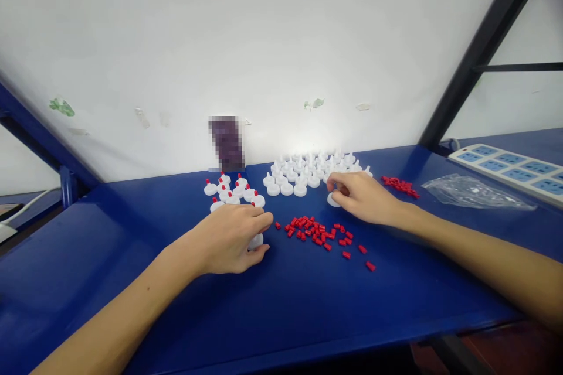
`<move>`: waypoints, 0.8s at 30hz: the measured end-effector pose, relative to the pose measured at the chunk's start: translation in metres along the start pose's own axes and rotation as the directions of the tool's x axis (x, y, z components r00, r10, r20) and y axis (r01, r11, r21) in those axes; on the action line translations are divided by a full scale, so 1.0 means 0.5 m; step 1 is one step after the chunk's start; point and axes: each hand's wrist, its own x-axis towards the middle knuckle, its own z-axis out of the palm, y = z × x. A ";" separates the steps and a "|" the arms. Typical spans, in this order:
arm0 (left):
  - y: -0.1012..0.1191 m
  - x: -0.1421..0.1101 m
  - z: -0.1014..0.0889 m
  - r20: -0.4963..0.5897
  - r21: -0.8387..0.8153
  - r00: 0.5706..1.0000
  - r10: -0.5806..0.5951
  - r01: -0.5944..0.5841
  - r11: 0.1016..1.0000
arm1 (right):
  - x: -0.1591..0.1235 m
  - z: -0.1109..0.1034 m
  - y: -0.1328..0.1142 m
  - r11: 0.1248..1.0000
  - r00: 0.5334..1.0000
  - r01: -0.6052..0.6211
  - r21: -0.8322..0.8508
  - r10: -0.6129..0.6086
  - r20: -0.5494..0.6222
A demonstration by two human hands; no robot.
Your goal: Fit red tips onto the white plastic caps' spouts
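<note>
My left hand [235,237] is closed around a white nozzle cap [255,241], low over the blue table at the front of the red-tipped group. My right hand [356,193] pinches another white nozzle cap [334,200] at the front right of the untipped group. Several white nozzle caps with pointed spouts [299,189] stand upright in that group at the back. White caps with red tips [210,188] stand beyond my left hand. Small red tip covers [316,231] lie scattered between and in front of my hands.
A second pile of red tip covers [400,186] and a clear plastic bag [475,192] lie on the right. Behind them is a white power strip [519,167] with blue sockets. A blurred dark rectangular item [227,143] leans on the wall. Metal posts stand at both sides.
</note>
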 end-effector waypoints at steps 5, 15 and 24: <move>-0.019 -0.003 -0.007 0.036 0.003 0.997 -0.064 0.063 0.998 | -0.002 0.005 -0.002 0.999 0.999 0.016 0.032 -0.017 0.044; -0.058 -0.025 -0.018 -0.048 0.089 0.981 -0.190 0.193 0.977 | -0.011 0.005 -0.021 0.998 0.996 0.023 0.062 -0.028 0.086; -0.035 -0.007 -0.013 -0.397 0.212 0.895 -0.204 0.306 0.928 | -0.015 0.011 -0.028 0.996 0.999 0.011 0.083 -0.009 -0.032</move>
